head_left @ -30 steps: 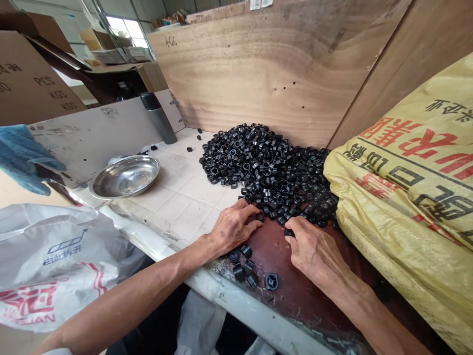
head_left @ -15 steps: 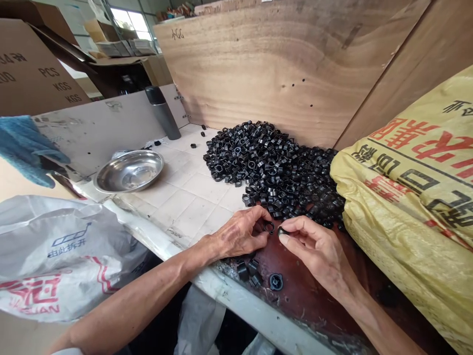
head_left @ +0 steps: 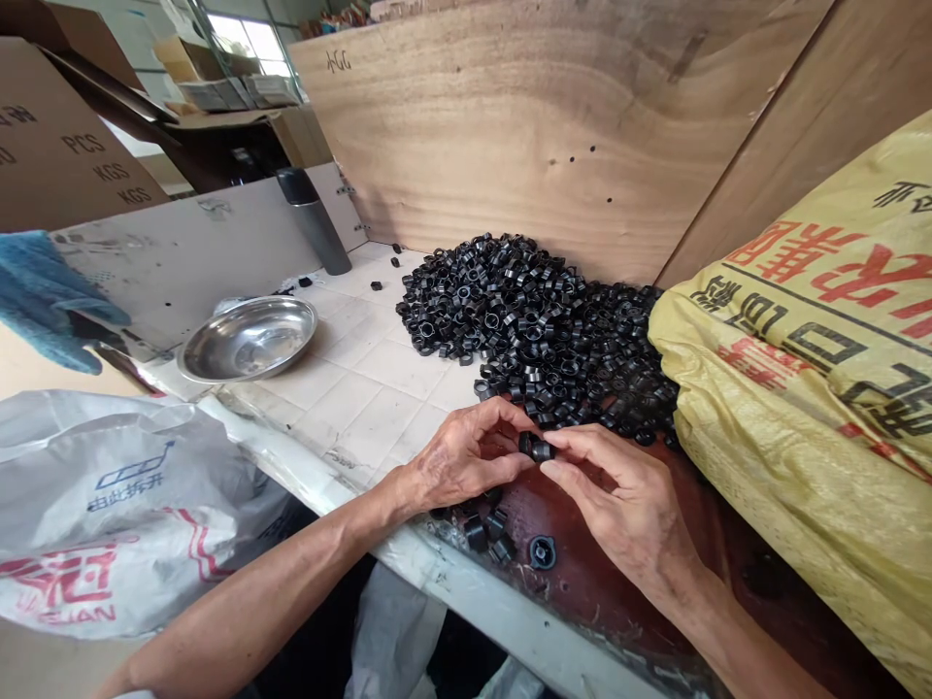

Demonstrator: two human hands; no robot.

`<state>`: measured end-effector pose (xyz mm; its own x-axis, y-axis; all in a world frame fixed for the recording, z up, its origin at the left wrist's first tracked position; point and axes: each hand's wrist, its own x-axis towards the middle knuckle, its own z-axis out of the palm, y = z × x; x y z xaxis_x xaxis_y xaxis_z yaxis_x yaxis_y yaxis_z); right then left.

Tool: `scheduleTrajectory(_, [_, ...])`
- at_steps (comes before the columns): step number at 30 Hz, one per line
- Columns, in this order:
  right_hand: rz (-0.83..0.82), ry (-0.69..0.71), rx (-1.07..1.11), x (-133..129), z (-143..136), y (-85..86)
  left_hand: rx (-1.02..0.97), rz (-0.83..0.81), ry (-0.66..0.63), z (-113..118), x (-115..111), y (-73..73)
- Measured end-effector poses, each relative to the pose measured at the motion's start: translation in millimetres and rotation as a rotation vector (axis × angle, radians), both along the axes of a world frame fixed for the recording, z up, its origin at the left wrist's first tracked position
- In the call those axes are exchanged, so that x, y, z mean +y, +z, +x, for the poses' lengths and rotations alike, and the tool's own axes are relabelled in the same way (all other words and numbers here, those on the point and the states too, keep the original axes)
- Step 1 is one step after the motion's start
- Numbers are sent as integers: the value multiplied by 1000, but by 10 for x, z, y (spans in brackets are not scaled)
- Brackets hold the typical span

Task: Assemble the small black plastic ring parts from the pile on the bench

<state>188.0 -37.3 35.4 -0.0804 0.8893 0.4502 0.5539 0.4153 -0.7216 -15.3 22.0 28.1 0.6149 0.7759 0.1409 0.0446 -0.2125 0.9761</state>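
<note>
My left hand [head_left: 473, 449] pinches a black plastic ring [head_left: 525, 444] between thumb and fingers. Against it, my right hand [head_left: 608, 476] presses a second small black part [head_left: 543, 450], so the two pieces meet end to end. Just behind my fingers rises a large pile of black plastic rings [head_left: 510, 311]. Close to the table's front edge, below my left hand, lie several loose black rings [head_left: 489, 529]. A black round cap with side lugs [head_left: 543, 552] rests on the dark red surface [head_left: 582, 573] beside them.
A steel bowl [head_left: 251, 340] and a dark grey flask [head_left: 315, 221] stand on the left of the tiled tabletop [head_left: 356, 408]. A yellow woven sack [head_left: 793, 388] bulges in from the right. Wooden boards [head_left: 510, 126] wall the back. A white bag [head_left: 131, 515] sits front left.
The part in my right hand has come left against the ring in my left hand; they were apart before. The view has shifted slightly.
</note>
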Motion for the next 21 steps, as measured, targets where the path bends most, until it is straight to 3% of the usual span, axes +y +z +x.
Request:
scheduleTrajectory(6, [19, -11, -19, -2, -17, 23, 43, 225, 21, -39, 28, 18])
scheduleTrajectory(16, [-12, -15, -15, 5, -25, -37, -20, 335, 0, -39, 25, 18])
scheduleTrajectory(21, [-46, -14, -127, -15, -34, -21, -26, 432, -24, -20, 34, 10])
